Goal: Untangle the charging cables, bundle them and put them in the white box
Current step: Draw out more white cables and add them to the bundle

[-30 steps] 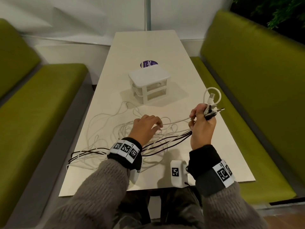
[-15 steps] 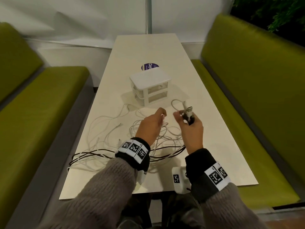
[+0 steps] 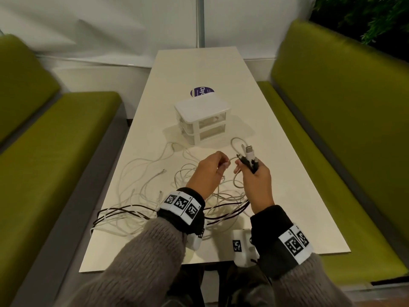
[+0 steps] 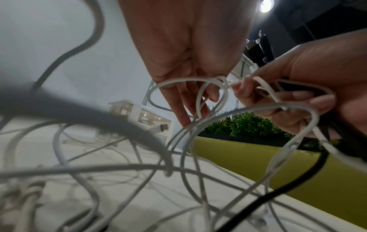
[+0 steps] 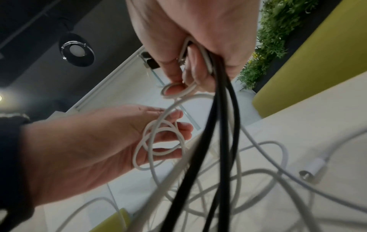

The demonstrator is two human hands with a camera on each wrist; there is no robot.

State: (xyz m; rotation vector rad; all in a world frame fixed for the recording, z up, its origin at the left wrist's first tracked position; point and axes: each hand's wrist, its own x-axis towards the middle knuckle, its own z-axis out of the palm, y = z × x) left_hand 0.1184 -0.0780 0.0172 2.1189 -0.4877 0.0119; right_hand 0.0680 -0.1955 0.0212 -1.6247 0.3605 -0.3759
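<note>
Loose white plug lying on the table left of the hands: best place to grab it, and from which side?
Pinch the white plug across its short stiff body, just behind the tip, coming straight down from above. It lies flat on the table, clear of the main tangle, with bare tabletop around it, so fingers fit on both sides. The left hand is nearer, though it now holds a white loop.

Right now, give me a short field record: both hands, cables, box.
left hand: pinches a loop of thin white cable
right hand: grips a bunch of black and white plug ends, cords trailing down
loose white and dark cables: tangled, spread on the cream table
white plastic drawer box: beyond the hands, drawers shut; a cable seems to lie in the top drawer
bundling: not done
</note>
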